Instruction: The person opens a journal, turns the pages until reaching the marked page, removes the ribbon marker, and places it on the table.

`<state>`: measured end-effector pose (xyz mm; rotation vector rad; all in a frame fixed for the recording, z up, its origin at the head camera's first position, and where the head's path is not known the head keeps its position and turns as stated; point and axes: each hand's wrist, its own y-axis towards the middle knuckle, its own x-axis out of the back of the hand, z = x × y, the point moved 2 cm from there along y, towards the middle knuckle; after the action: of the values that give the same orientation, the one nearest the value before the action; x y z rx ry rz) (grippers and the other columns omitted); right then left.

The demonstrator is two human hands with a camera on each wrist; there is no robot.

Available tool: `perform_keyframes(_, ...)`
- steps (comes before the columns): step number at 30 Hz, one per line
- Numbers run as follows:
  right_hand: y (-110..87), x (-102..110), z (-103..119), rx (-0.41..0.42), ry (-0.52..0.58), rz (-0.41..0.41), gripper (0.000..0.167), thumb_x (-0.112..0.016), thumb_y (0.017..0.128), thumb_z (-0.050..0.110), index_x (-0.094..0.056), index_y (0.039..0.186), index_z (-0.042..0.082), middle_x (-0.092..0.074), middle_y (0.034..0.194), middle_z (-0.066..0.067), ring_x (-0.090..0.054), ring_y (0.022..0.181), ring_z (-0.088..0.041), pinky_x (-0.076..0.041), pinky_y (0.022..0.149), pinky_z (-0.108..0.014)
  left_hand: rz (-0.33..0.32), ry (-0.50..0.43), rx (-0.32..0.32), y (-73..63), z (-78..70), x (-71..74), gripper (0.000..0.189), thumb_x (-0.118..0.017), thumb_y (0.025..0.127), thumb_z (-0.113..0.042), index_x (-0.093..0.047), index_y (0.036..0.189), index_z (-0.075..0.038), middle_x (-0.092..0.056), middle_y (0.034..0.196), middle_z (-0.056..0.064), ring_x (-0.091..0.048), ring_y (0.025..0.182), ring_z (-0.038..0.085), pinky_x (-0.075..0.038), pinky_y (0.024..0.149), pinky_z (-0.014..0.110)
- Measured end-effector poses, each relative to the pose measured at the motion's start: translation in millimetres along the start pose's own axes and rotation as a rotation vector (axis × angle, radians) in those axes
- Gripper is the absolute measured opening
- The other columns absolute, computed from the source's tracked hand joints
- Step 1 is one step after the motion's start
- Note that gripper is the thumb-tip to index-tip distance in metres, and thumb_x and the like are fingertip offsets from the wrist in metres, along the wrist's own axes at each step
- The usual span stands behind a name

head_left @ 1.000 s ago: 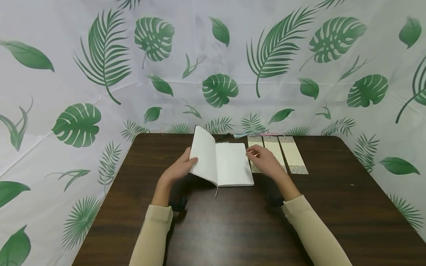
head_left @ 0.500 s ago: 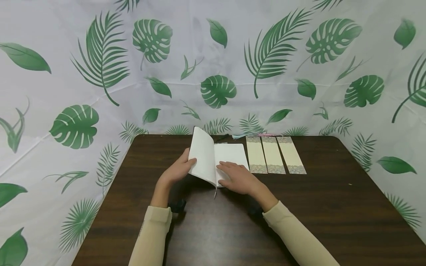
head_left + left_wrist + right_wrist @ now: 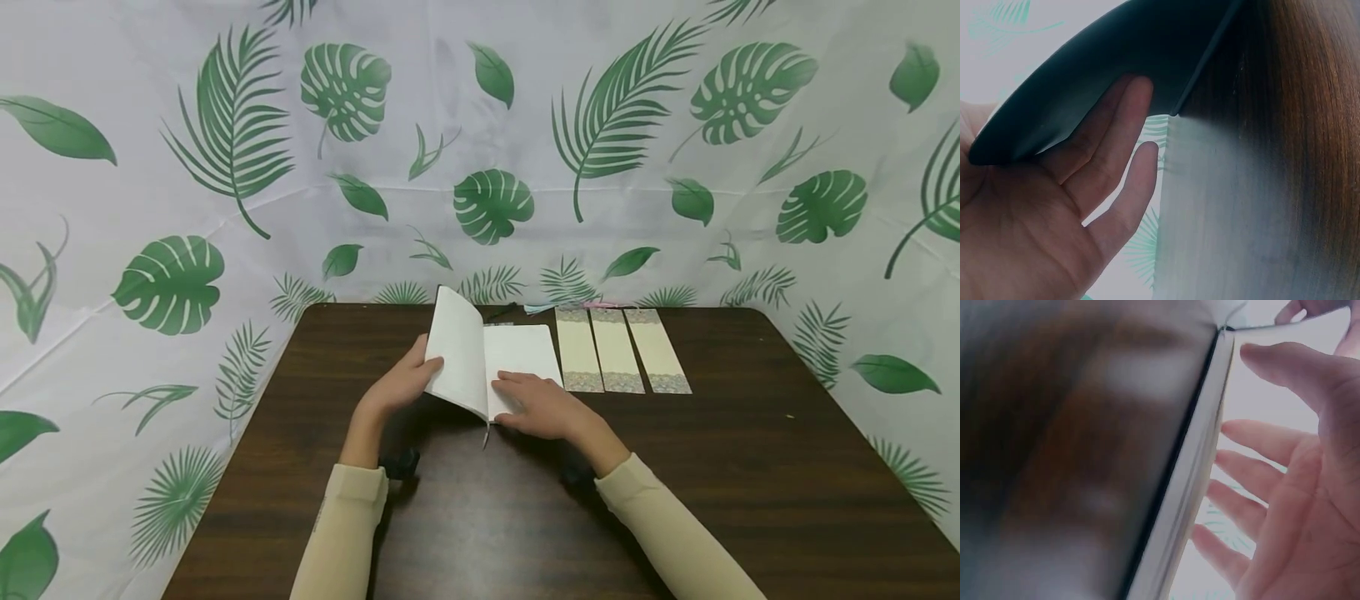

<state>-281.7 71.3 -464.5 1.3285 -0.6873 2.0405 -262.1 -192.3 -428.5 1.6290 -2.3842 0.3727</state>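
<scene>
An open notebook [image 3: 522, 350] with blank white pages lies near the middle of the table, its left side raised and bowed. My left hand [image 3: 396, 385] grips that raised side, thumb on the page and fingers behind. The dark cover [image 3: 1116, 56] fills the top of the left wrist view, with fingers spread against its back. On the right page rests my right hand [image 3: 543, 407], fingers extended toward the fold. In the right wrist view its fingertips [image 3: 1222, 456] touch the page above the thick page block [image 3: 1188, 500]. A thin ribbon [image 3: 486, 437] hangs from the notebook's near end.
Three cream paper strips [image 3: 618, 350] with patterned ends lie side by side right of the notebook. Light blue [image 3: 538, 309] and pink tassels [image 3: 609, 305] sit at their far ends. Behind the notebook is a dark slim item [image 3: 501, 311]. A leaf-print curtain [image 3: 420, 125] borders the brown table [image 3: 750, 467].
My right hand has moved left from beside the notebook's right edge onto the right page, then slightly down toward me. The left hand keeps holding the raised side.
</scene>
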Motion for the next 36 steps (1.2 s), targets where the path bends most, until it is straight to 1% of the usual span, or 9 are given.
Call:
perform_keyframes(5, -5.7, 6.1, -9.1, -0.031, 0.012, 0.020, 0.072, -0.074, 0.101, 0.041, -0.051, 0.160, 0.008, -0.045, 0.169, -0.013, -0.043, 0.155, -0.038, -0.039, 0.123, -0.058, 0.002, 0.001, -0.003, -0.4, -0.3, -0.7, 0.062, -0.034, 0.116, -0.018, -0.005, 0.168, 0.001, -0.032, 0.156, 0.029, -0.045, 0.131, 0.039, -0.034, 0.115, 0.054)
perform_keyframes(9, -6.9, 10.6, -14.8, -0.024, 0.017, 0.028, 0.070, -0.077, 0.099, 0.039, -0.054, 0.158, 0.007, -0.047, 0.168, -0.015, -0.045, 0.153, -0.040, -0.039, 0.122, -0.057, 0.002, -0.003, -0.010, -1.5, -1.9, -0.4, 0.063, -0.033, 0.116, -0.017, -0.004, 0.168, 0.001, -0.030, 0.157, 0.029, -0.043, 0.132, 0.040, -0.033, 0.116, 0.055)
perform_keyframes(15, -7.4, 16.4, -17.9, 0.017, 0.052, 0.060, 0.062, -0.074, 0.103, 0.035, -0.058, 0.155, 0.005, -0.049, 0.166, -0.017, -0.047, 0.153, -0.040, -0.039, 0.123, -0.056, 0.007, -0.011, -0.022, -2.4, -2.9, -0.7, 0.062, -0.033, 0.116, -0.017, -0.004, 0.168, 0.001, -0.030, 0.157, 0.029, -0.043, 0.133, 0.041, -0.033, 0.116, 0.055)
perform_keyframes(18, -10.3, 18.7, -17.9, 0.003, 0.082, 0.064, 0.055, -0.072, 0.104, 0.028, -0.059, 0.154, 0.006, -0.052, 0.164, -0.016, -0.050, 0.151, -0.038, -0.041, 0.122, -0.056, 0.009, -0.015, -0.025, -2.4, -3.0, -0.7, 0.062, -0.033, 0.116, -0.017, -0.005, 0.167, 0.001, -0.031, 0.156, 0.029, -0.044, 0.132, 0.041, -0.034, 0.115, 0.054)
perform_keyframes(22, -15.3, 19.5, -14.4, -0.032, 0.054, 0.043, 0.057, -0.071, 0.102, 0.017, -0.056, 0.157, 0.009, -0.058, 0.158, -0.014, -0.056, 0.144, -0.037, -0.046, 0.116, -0.056, 0.010, -0.017, -0.026, -1.9, -2.5, -0.8, 0.061, -0.033, 0.116, -0.017, -0.005, 0.167, 0.002, -0.030, 0.155, 0.029, -0.044, 0.131, 0.041, -0.035, 0.114, 0.053)
perform_keyframes(24, -16.9, 19.1, -11.6, -0.036, 0.002, 0.028, 0.061, -0.072, 0.099, 0.013, -0.054, 0.158, 0.010, -0.060, 0.156, -0.013, -0.060, 0.139, -0.037, -0.049, 0.113, -0.056, 0.011, -0.018, -0.028, -1.3, -2.4, -0.9, 0.061, -0.033, 0.116, -0.016, -0.005, 0.167, 0.002, -0.030, 0.155, 0.030, -0.045, 0.130, 0.040, -0.036, 0.113, 0.053)
perform_keyframes(29, -18.4, 20.3, -7.6, -0.047, -0.105, 0.016, 0.061, -0.076, 0.096, 0.012, -0.057, 0.154, 0.011, -0.063, 0.152, -0.012, -0.063, 0.134, -0.036, -0.052, 0.107, -0.057, 0.012, -0.019, -0.035, 0.0, -0.9, -0.8, 0.061, -0.033, 0.116, -0.016, -0.006, 0.167, 0.002, -0.029, 0.155, 0.030, -0.045, 0.130, 0.040, -0.037, 0.112, 0.051)
perform_keyframes(32, -19.4, 24.9, -10.0, -0.078, -0.115, -0.002, 0.059, -0.075, 0.098, 0.013, -0.058, 0.154, 0.011, -0.064, 0.152, -0.012, -0.062, 0.136, -0.036, -0.051, 0.107, -0.060, 0.008, -0.023, -0.031, 0.4, 0.8, -0.1, 0.060, -0.033, 0.116, -0.016, -0.007, 0.166, 0.002, -0.029, 0.155, 0.030, -0.045, 0.130, 0.040, -0.037, 0.112, 0.051)
perform_keyframes(36, -21.3, 33.8, -15.9, -0.108, -0.099, -0.088, 0.063, -0.074, 0.098, 0.015, -0.054, 0.157, 0.010, -0.056, 0.160, -0.017, -0.056, 0.144, -0.041, -0.046, 0.111, -0.066, 0.009, -0.019, -0.028, 0.4, 2.1, 0.1, 0.060, -0.034, 0.116, -0.017, -0.007, 0.166, 0.003, -0.030, 0.153, 0.029, -0.044, 0.128, 0.040, -0.038, 0.110, 0.049)
